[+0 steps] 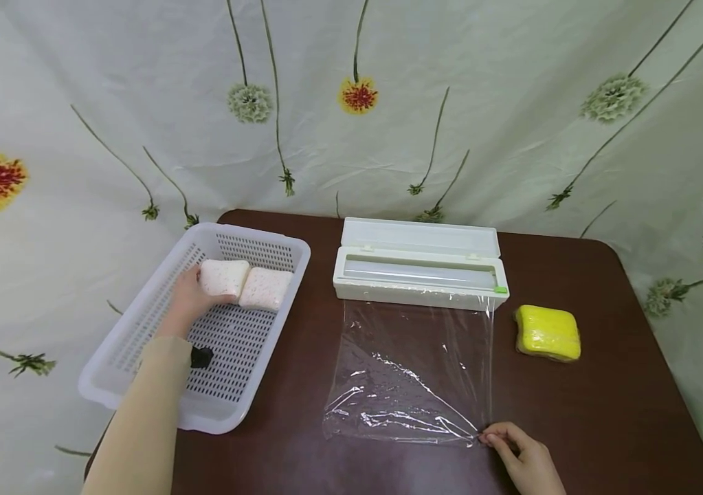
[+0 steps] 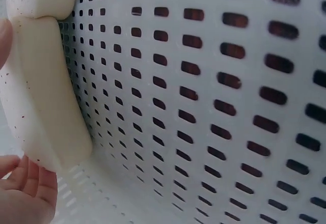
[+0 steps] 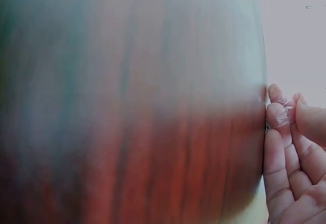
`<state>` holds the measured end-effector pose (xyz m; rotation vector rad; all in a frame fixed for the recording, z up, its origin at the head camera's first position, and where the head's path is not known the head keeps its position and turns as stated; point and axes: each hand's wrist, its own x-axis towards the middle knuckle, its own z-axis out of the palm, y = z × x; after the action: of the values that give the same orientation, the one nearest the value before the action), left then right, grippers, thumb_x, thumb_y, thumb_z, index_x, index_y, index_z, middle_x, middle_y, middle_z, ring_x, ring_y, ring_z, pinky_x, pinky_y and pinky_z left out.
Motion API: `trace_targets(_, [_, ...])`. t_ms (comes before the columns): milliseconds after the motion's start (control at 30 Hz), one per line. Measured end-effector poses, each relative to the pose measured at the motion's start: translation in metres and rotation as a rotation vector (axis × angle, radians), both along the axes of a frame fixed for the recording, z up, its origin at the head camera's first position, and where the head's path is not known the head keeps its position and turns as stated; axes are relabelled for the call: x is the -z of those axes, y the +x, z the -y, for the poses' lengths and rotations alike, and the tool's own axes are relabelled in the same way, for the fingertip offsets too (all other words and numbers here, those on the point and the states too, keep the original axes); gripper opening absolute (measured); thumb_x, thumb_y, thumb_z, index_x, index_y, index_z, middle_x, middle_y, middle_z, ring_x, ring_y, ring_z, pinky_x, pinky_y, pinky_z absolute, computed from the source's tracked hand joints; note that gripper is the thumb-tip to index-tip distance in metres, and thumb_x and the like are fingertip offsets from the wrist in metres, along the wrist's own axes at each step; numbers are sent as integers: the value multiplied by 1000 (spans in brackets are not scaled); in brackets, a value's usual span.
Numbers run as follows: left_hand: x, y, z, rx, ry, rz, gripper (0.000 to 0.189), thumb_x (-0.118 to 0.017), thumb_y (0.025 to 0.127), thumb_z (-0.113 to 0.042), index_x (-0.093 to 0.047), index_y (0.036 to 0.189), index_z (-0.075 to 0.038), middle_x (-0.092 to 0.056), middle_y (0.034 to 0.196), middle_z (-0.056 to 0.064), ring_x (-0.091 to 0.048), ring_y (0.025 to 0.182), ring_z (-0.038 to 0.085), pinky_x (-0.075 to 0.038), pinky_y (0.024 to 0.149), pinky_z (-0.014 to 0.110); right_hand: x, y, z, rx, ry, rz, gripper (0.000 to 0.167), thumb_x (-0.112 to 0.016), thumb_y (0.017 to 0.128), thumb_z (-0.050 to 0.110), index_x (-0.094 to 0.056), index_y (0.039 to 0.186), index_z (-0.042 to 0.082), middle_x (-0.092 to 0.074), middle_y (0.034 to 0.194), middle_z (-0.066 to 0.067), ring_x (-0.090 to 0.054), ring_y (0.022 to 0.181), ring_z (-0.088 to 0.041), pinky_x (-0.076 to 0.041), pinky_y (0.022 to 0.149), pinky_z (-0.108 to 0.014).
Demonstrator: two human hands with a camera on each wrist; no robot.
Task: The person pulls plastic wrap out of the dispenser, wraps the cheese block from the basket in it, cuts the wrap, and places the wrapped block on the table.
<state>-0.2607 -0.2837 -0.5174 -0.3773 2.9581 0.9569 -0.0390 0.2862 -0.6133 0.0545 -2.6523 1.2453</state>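
Observation:
My left hand (image 1: 187,300) reaches into a white perforated basket (image 1: 90,375) and grips a white, red-speckled sponge-like block (image 1: 221,277) between thumb and fingers. In the left wrist view, fingers (image 2: 30,186) curl against the end of that block (image 2: 46,96). Beside it lies a second speckled block (image 1: 266,287). At the table's front, my right hand (image 1: 527,459) pinches the near right corner of a clear sheet of plastic wrap (image 1: 413,371). The sheet stretches out from a white wrap dispenser (image 1: 419,294); a crumpled bit of wrap (image 3: 284,116) shows between the right fingertips.
The dispenser's lid (image 1: 419,237) stands open, and a green slider (image 1: 500,289) sits at its right end. Right of it lies a yellow block (image 1: 548,333) covered in shiny film. A small black object (image 1: 201,357) is at the basket. Behind the brown table (image 1: 611,412) hangs a flowered cloth (image 1: 351,151).

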Motion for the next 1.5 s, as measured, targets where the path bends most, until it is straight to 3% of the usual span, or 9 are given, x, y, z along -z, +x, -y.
trace_targets(200, [0,-1,-5,-73,-89,56,110,-84,77,-31,-14,150,12,-28,146,39,-28,135,54,-26,113,63,-1,0,1,6,8,15,28,-73,79,-8,-68,81,19,-70,74,14,-61,70,9,-44,62,-6])
trace_targets(300, [-2,-1,-7,-90,-92,59,111,-83,78,-30,-12,152,10,-24,150,39,-24,138,54,-23,114,63,-2,0,1,13,9,31,27,-72,80,-6,-68,81,20,-71,75,13,-61,71,9,-45,62,-6])
trace_targets(600, [-14,8,-8,-62,-33,-36,109,-82,79,-22,-7,152,10,-20,147,40,-32,130,55,-31,110,65,-4,-1,1,22,18,67,24,-72,82,-4,-68,82,19,-71,76,12,-61,71,9,-46,63,-7])
trace_targets(800, [-15,12,-3,-39,-56,-7,108,-81,80,-23,-8,150,15,-19,147,43,-30,131,57,-30,110,65,-6,-1,1,30,31,75,23,-72,82,-3,-68,81,20,-71,76,13,-62,72,9,-45,63,-6])
trace_targets(1000, [-20,17,-1,-53,37,3,102,-78,85,-24,-10,151,14,-24,151,40,-32,136,54,-28,113,62,-6,-1,1,34,42,84,23,-73,83,-1,-68,82,21,-71,77,14,-62,74,9,-44,64,-5])
trace_targets(1100, [-33,21,-3,-74,31,-29,101,-76,86,-31,-12,152,12,-25,153,38,-33,137,53,-30,111,63,-6,-1,0,34,50,74,23,-73,83,-1,-68,82,22,-71,77,15,-62,75,9,-43,66,-4])
trace_targets(1300, [-71,27,-10,-124,77,-137,100,-72,87,-42,-14,156,2,-26,157,29,-35,139,48,-32,112,60,-4,-1,0,29,48,43,24,-72,83,-1,-68,83,22,-72,77,14,-62,74,9,-43,65,-4])
trace_targets(1433, [-95,33,-23,-135,137,-164,103,-72,85,-51,-14,158,-8,-28,159,21,-36,140,39,-36,112,53,-2,0,-1,27,44,15,25,-73,82,-3,-68,82,22,-72,76,14,-62,73,9,-43,65,-4])
trace_targets(1500, [-105,39,-37,-113,162,-186,103,-75,82,-50,-17,159,-13,-32,158,17,-39,137,35,-43,105,43,-2,0,-1,28,39,11,25,-74,81,-3,-68,82,21,-71,76,14,-62,72,9,-43,64,-5])
